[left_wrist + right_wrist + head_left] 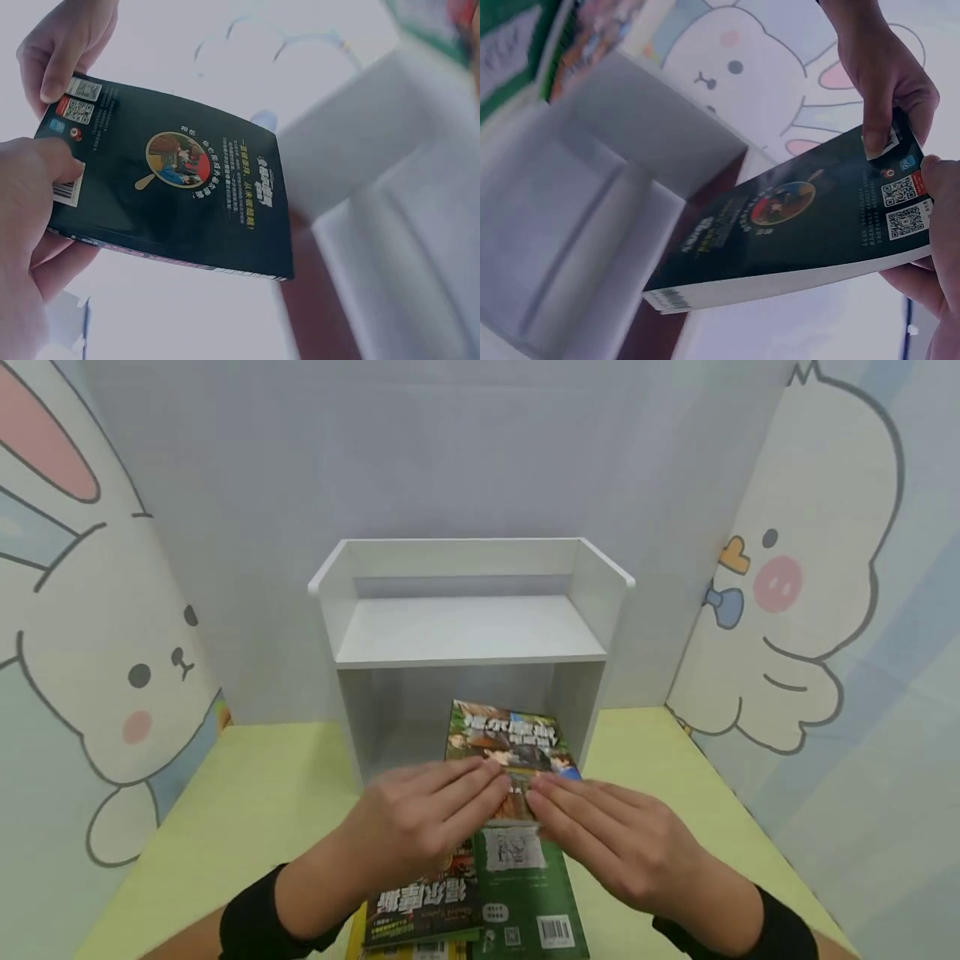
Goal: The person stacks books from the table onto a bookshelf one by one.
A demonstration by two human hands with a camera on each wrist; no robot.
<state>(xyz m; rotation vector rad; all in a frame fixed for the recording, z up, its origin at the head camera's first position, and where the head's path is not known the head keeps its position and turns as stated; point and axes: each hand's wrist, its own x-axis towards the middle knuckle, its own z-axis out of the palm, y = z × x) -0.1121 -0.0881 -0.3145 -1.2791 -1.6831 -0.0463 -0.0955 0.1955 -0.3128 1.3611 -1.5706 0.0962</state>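
Observation:
Both hands hold a paperback book (517, 739) with a colourful picture cover, its far end at the lower opening of a white shelf unit (468, 631). The left hand (427, 814) grips its near left corner, fingers on the upper cover and thumb underneath. At the near right corner the right hand (622, 835) grips it the same way. From below, the dark back cover (172, 187) shows a round picture, and QR codes (907, 206) lie close to the thumbs.
Below the hands lie a green book (532, 893) with a barcode, a dark-covered book (423, 906) and a yellow book (356, 935) partly under it. The shelf unit stands on a yellow-green table (277, 810). Cartoon-printed walls (810, 527) flank both sides.

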